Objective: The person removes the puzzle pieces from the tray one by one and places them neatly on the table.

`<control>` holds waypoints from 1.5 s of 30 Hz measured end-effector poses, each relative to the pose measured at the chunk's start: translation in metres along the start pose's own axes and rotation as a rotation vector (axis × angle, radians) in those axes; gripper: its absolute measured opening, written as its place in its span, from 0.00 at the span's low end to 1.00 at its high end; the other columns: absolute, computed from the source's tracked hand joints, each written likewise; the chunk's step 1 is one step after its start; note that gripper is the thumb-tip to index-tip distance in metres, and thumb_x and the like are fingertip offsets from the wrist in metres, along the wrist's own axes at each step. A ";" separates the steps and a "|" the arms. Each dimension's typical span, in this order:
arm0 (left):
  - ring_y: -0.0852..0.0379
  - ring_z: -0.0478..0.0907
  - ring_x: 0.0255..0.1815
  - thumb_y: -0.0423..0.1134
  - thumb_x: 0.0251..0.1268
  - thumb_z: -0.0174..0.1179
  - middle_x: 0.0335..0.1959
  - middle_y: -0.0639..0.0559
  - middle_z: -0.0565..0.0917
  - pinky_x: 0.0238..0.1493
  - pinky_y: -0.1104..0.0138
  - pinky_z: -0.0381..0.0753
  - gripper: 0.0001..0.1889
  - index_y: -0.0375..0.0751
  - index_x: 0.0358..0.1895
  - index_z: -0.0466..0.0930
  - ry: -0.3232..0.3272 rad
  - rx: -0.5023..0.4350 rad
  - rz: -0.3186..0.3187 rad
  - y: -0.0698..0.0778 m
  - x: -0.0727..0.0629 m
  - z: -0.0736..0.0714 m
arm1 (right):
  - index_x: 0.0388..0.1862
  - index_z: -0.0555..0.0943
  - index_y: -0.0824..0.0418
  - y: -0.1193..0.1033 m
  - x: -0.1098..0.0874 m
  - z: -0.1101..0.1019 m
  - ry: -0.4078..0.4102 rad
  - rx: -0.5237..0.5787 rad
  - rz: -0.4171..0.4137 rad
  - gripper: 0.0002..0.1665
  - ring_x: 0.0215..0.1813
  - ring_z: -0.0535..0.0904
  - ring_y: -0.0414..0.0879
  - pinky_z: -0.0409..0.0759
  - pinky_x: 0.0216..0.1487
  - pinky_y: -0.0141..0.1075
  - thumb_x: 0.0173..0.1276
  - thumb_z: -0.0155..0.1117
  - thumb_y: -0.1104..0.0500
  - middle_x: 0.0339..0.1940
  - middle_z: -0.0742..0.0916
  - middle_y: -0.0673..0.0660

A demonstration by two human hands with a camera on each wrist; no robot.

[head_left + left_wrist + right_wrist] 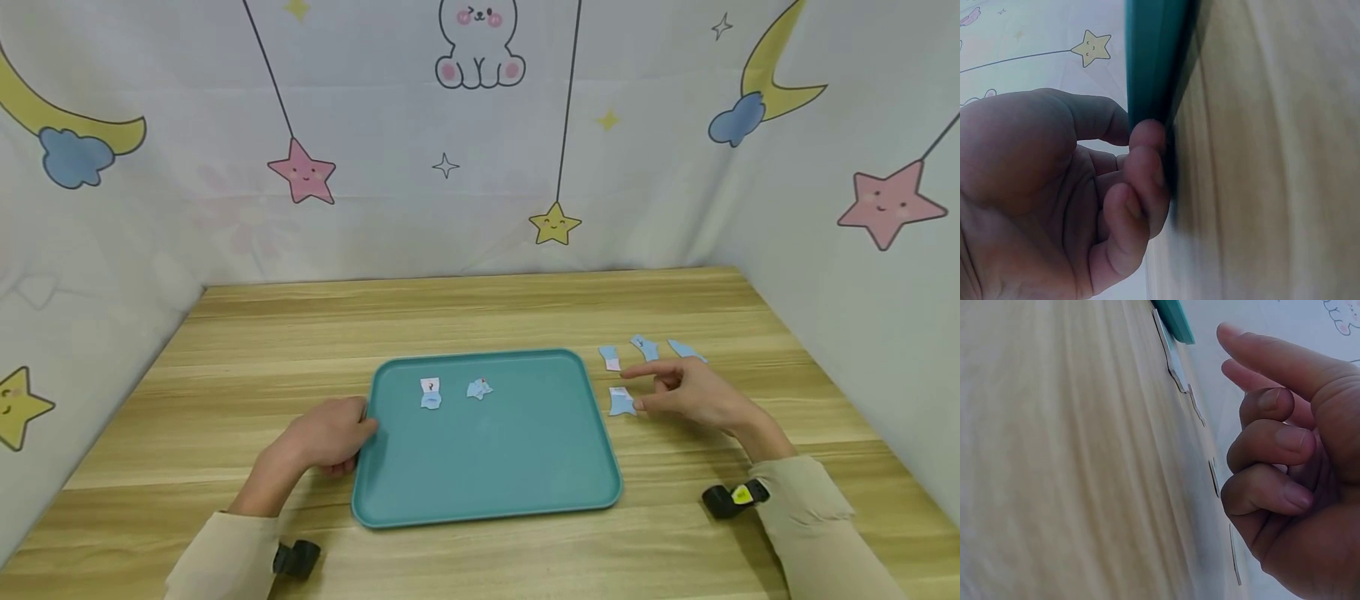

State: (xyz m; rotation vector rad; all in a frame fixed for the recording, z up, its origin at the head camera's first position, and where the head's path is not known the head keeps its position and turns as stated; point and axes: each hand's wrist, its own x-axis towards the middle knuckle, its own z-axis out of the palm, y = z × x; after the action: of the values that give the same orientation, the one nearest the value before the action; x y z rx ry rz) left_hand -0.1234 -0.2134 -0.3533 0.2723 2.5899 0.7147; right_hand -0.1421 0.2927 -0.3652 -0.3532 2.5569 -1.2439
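Note:
My left hand (330, 433) grips the left rim of a teal tray (487, 467); in the left wrist view its thumb and curled fingers are at the tray's edge (1157, 56). On the tray lie a pale blue and pink puzzle piece (431, 393) and a smaller blue cluster (479, 388), perhaps overlapping pieces. My right hand (697, 392) hovers beside the tray, thumb and index finger apart, other fingers bent, holding nothing. Nearest its thumb is a blue puzzle piece (620, 402). In the right wrist view, a piece (1171, 353) shows edge-on, apart from the fingertips.
Behind the right hand, three more blue pieces lie on the wooden table: one pink-tipped (610, 358), one branched (645, 347) and one partly hidden (684, 350). A white curtain (390, 225) with printed stars and moons encloses the table's back and sides.

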 end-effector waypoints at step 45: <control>0.55 0.75 0.14 0.37 0.78 0.46 0.15 0.48 0.79 0.17 0.65 0.75 0.13 0.38 0.32 0.73 -0.004 -0.004 -0.007 0.000 0.001 0.000 | 0.64 0.85 0.60 -0.041 0.014 0.009 0.024 0.011 -0.104 0.26 0.25 0.65 0.40 0.68 0.27 0.33 0.69 0.76 0.56 0.24 0.75 0.50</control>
State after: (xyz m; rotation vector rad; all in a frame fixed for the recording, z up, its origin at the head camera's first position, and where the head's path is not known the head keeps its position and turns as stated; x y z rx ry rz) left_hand -0.1238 -0.2128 -0.3534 0.2631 2.5838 0.7165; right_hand -0.1484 0.2569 -0.3404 -0.4774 2.5807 -1.3054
